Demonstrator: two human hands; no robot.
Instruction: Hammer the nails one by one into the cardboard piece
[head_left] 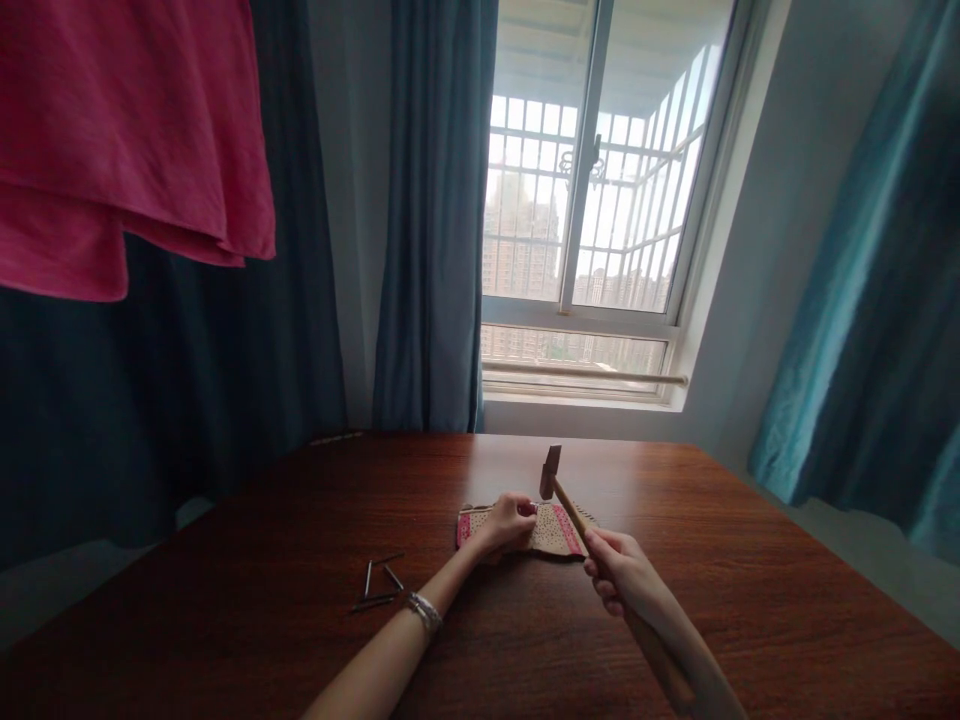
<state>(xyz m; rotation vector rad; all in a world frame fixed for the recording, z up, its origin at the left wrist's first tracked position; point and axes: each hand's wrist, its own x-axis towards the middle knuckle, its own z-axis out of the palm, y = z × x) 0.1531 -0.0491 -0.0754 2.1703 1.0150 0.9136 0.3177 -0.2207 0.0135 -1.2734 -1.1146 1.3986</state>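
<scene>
Hammer [550, 470] held up, head poised just above the board [553, 530]. Right hand [622, 572] closed round the wooden handle about midway, the tail of the handle running back under the forearm. Left hand [508, 522] rests on the board's left half, fingertips pinched together directly below the hammer head. What they pinch is too small to see; by the setup, probably a nail held upright.

Board lies flat on the table [750, 600], at the middle of the far part, just ahead of both hands. Looks thin and tan, speckled with dark dots, a pink band at each end. Near edge slightly uneven. Material cannot be told.

Progress, as a judgement: work looks under way, not finished. No driven nail heads can be made out on the board, so what is done so far cannot be told. A few loose nails [379, 582] lie in a small scatter on the table, left of the left forearm and well apart from the board. These seem to be what is left.

Bracelet [424, 610] on the left wrist. Window [592, 200] ahead, curtains [435, 220] at the sides, pink cloth [127, 130] hanging upper left.
</scene>
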